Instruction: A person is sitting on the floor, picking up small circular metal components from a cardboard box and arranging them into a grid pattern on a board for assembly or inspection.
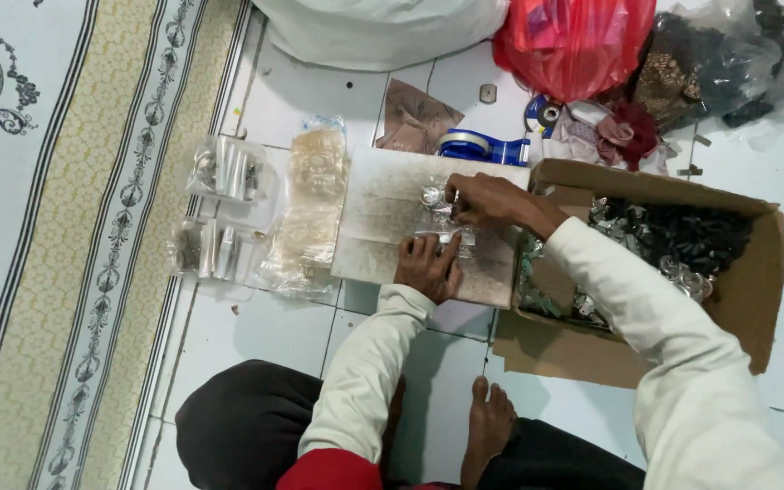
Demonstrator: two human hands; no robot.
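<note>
Both hands work on a small clear plastic packet (pixel 437 222) lying on the white board (pixel 383 227): left hand (pixel 428 266) presses it flat, steadying it, while right hand (pixel 483 200) pinches its top edge beside the cardboard box (pixel 755 299).

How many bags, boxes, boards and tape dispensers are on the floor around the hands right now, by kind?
Small clear packets filled with silver parts, left of board: 2
Big bags along the top (white, red, clear): 3
Cardboard box: 1
Work board: 1
Blue tape dispenser: 1
Total: 8
</note>
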